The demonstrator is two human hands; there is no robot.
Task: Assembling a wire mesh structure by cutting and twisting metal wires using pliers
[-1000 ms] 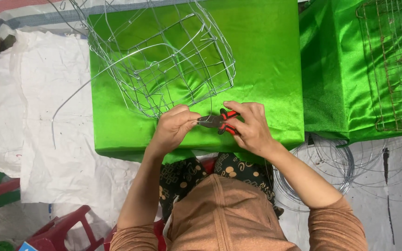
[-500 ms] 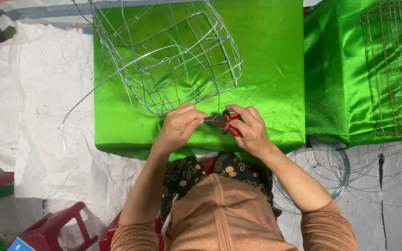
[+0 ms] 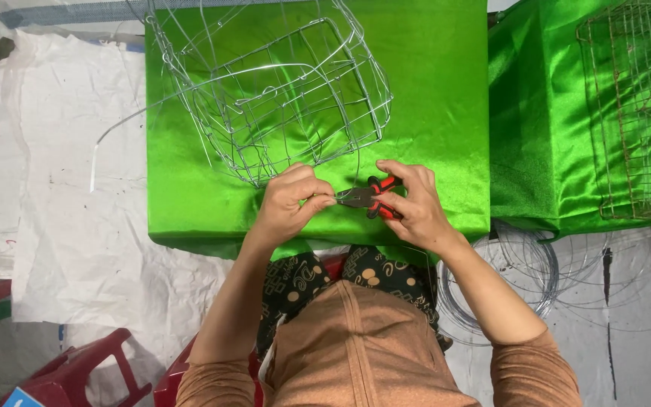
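Wire basket (image 3: 280, 98) lies on its side at the table's (image 3: 431, 90) far-left part, largely woven, loose ends remaining. At the near edge, my right hand (image 3: 408, 203) closes its grip on red-handled pliers (image 3: 367, 198); my left hand (image 3: 291, 200) pinches the wire there.

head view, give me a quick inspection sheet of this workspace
surface: green satin-covered table, sheen, no tears seen
job's things: wire basket frame lying on its side; red-handled pliers
clutter: flat wire grid on a second green table
grippers: left hand pinches wire at the plier tip; right hand grips the plier handles
cables: coiled wire on the floor, loose strand off the table's left side
surroundings: white sheeting, red plastic stool
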